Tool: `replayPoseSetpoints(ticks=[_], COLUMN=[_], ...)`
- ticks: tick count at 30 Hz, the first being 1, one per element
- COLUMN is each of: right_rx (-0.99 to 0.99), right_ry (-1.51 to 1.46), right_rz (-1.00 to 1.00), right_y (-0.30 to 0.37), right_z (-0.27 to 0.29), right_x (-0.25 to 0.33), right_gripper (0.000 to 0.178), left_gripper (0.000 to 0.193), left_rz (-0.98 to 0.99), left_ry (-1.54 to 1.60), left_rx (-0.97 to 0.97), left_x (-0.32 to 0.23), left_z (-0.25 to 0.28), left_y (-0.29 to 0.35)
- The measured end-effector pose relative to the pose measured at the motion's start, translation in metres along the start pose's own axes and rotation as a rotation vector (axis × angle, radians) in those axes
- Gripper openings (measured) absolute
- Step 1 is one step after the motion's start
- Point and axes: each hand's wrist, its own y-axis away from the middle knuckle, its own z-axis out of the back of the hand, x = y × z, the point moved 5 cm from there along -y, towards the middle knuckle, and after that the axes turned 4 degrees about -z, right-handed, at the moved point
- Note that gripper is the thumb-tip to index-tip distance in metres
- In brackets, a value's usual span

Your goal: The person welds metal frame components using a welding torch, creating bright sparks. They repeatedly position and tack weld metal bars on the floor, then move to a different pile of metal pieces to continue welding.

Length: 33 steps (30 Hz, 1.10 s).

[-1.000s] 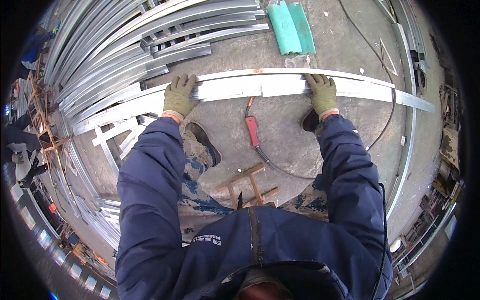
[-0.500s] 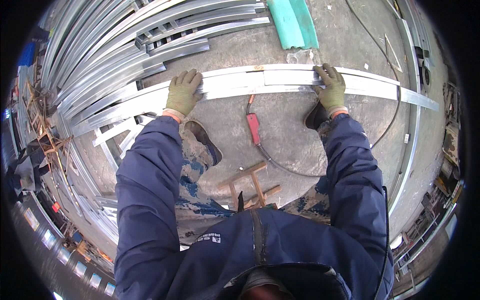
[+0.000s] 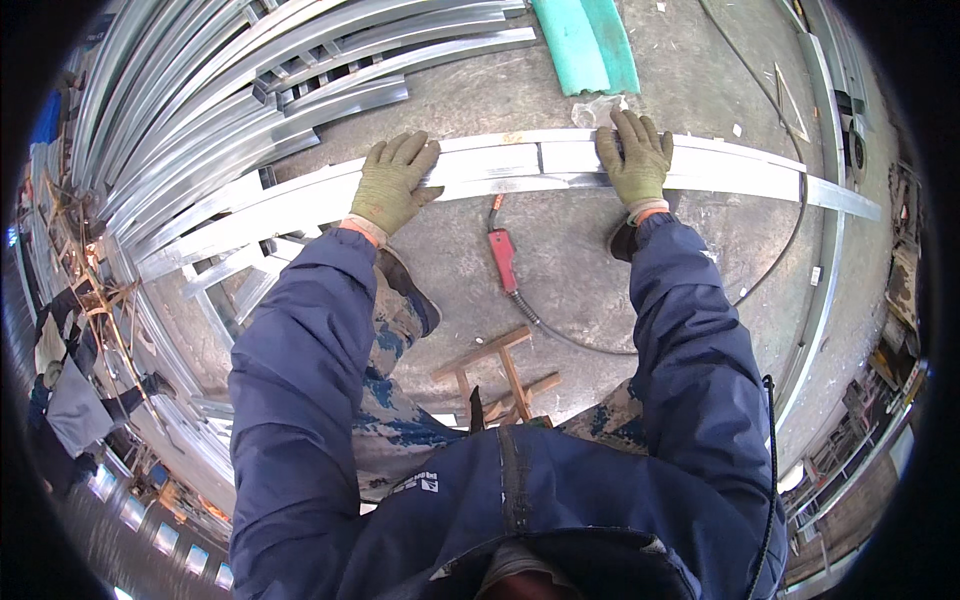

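Observation:
Long shiny metal profiles lie crosswise in front of me, side by side, with a joint showing between two pieces near the middle. My left hand, in an olive work glove, rests on them left of the joint, fingers stretched and thumb apart. To the right of the joint, my gloved right hand lies across the same profiles with its fingers spread. A red-handled welding torch is on the floor between my feet, its tip close to the profiles' near edge.
Stacked metal profiles fill the far left. A green sheet lies beyond the work. Below the torch is a small wooden frame. A cable crosses the profiles at right, near a long rail. Another person is at far left.
My left hand has slid right and my right hand left, so they are closer together. The joint between the pieces has shifted slightly right. A person shows more clearly at far left.

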Motion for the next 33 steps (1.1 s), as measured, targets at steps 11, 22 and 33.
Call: replayPoseSetpoints(ticks=[11,22,33], right_rx=[-0.101,-0.085,0.144], right_ry=[0.165,0.049,-0.168], right_rz=[0.08,0.044,0.11], right_y=[0.0,-0.002,0.014], right_z=[-0.017,-0.01,-0.02], right_x=[0.019,0.031,0.089], right_gripper=[0.045,0.049,0.063], left_gripper=[0.094,0.091,0.092], left_rz=[-0.006,-0.014,-0.011], left_ry=[-0.067,-0.066,-0.026], left_rx=[-0.126,-0.155,-0.181], left_x=[0.013,0.01,0.013], left_z=[-0.017,-0.008,-0.009], left_y=[0.001,-0.001,0.001])
